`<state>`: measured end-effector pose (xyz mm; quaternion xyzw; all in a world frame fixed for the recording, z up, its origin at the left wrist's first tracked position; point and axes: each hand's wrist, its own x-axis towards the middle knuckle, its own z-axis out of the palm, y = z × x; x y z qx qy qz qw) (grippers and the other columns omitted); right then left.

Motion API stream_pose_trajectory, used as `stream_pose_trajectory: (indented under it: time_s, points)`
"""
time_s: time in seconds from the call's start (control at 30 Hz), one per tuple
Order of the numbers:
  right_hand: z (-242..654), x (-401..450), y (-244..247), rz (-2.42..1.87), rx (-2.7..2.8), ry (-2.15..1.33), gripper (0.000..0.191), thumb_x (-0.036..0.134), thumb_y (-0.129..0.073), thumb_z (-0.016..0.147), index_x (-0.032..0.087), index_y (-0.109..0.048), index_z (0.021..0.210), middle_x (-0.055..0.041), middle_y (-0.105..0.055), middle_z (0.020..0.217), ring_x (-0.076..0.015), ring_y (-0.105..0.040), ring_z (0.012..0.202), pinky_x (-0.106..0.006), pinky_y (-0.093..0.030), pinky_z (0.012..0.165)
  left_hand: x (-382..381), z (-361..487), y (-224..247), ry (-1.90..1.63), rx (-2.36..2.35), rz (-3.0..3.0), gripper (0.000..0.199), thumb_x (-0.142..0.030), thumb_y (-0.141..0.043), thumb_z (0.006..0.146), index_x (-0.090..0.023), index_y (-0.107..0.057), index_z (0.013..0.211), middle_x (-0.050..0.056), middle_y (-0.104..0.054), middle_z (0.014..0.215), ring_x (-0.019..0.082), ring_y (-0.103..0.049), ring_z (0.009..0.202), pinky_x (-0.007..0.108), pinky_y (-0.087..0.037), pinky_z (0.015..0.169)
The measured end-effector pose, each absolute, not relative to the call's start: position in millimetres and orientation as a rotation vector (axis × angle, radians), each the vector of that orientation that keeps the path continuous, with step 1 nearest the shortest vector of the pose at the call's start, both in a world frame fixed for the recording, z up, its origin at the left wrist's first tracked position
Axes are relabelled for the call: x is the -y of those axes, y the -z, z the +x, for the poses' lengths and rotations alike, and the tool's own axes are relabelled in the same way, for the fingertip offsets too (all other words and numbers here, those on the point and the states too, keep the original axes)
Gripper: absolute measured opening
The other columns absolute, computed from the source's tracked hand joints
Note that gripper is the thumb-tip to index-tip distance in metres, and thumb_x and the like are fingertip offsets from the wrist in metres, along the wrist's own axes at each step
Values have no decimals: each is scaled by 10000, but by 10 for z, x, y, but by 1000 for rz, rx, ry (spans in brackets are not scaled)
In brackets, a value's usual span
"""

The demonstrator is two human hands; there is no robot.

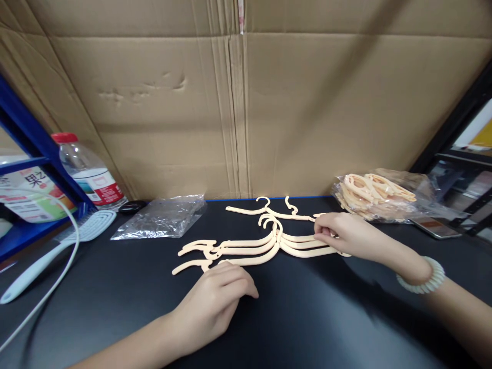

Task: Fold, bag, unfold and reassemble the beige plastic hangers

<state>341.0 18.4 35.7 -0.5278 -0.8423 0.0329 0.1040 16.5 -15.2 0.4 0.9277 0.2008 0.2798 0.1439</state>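
Several cream folding hangers lie flat on the dark tabletop (pixel 292 312). A group of hangers (pixel 246 249) overlaps in the middle, hooks bunched together and left ends bent outward. Behind them is a single hanger (pixel 248 210), with a small loose curved piece (pixel 291 206) beside its hook. My right hand (pixel 346 236) is closed in a pinch at that single hanger's right end; its fingers cover part of what they grip and the right ends of the group. My left hand (pixel 219 300) rests loosely bent by the group's front left ends, fingers apart, with nothing visible in it.
A clear bag of more cream hanger parts (pixel 372 197) sits back right, beside a phone (pixel 436 227). At left are an emptied-looking plastic bag (pixel 161 218), a pale blue hairbrush (pixel 61 251), a white cable (pixel 73 256), a red-capped bottle (pixel 90 171) and a blue shelf. Cardboard (pixel 346 102) stands behind.
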Motion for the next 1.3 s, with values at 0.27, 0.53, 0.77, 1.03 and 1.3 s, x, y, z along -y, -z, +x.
stream_pose_trajectory:
  time_s: [0.27, 0.53, 0.77, 1.03, 1.3]
  points:
    - [3454, -234, -388, -1756, 2198, 114, 235, 330, -458, 874, 195, -614, 764, -37, -637, 680, -175, -574, 634, -264, -335, 525, 153, 164, -6, -770, -605, 2636, 356, 29, -344, 844, -198, -594, 955, 39, -661, 898, 154, -593, 833, 272, -481, 742]
    - [3522, -392, -248, -1650, 2143, 84, 223, 291, -443, 878, 185, -635, 919, -66, -685, 833, -217, -613, 820, -314, -455, 698, 147, 167, 33, -855, -560, 2674, 374, 40, -327, 820, -204, -608, 855, 24, -664, 772, 153, -590, 736, 275, -462, 693]
    - [3440, -562, -113, -1514, 2362, 168, 362, 316, -375, 958, 180, -554, 1242, -111, -629, 1165, -262, -535, 1094, -409, -425, 913, 155, 167, 20, -783, -604, 2637, 378, 34, -344, 786, -202, -592, 947, 36, -656, 869, 157, -606, 802, 273, -488, 728]
    - [3378, -664, -5, -1513, 2460, 104, 406, 408, -315, 987, 232, -574, 1245, -102, -591, 1150, -241, -522, 1089, -411, -404, 905, 163, 156, 6, -757, -588, 2618, 381, 39, -357, 785, -209, -576, 973, 32, -649, 903, 161, -601, 830, 283, -481, 753]
    - [3504, -705, 16, -1539, 2517, 490, 385, 348, -314, 1002, 163, -602, 1176, -121, -629, 1071, -244, -536, 1050, -385, -371, 870, 167, 151, 5, -732, -595, 2603, 388, 46, -357, 779, -214, -568, 976, 28, -645, 914, 161, -593, 843, 282, -469, 762]
